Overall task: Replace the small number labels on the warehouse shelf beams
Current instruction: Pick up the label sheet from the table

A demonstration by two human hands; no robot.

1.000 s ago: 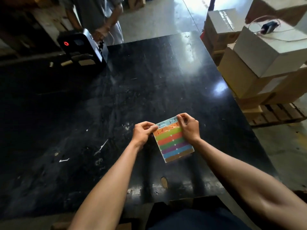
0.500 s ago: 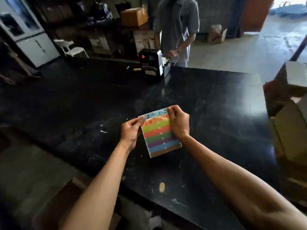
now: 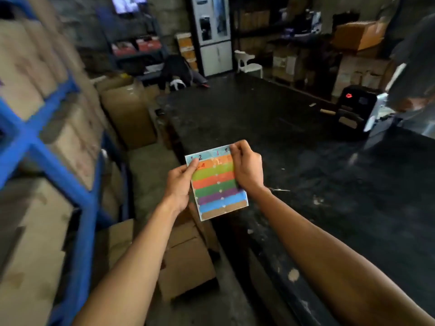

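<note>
Fingers (image 3: 193,164) of the left hand (image 3: 180,187) and right hand (image 3: 247,169) pinch the label sheet's (image 3: 217,184) top corners. Sheet now lifted off the surface (image 3: 294,149), view swung toward the blue rack (image 3: 30,142); likely heading to the beams.

The label sheet (image 3: 219,184) sits at centre, between both hands, over the table's (image 3: 306,161) near-left edge. Shelf rack (image 3: 58,165) at 9 o'clock; boxes (image 3: 186,260) at 6; printer (image 3: 355,111) on the table at 2.
</note>
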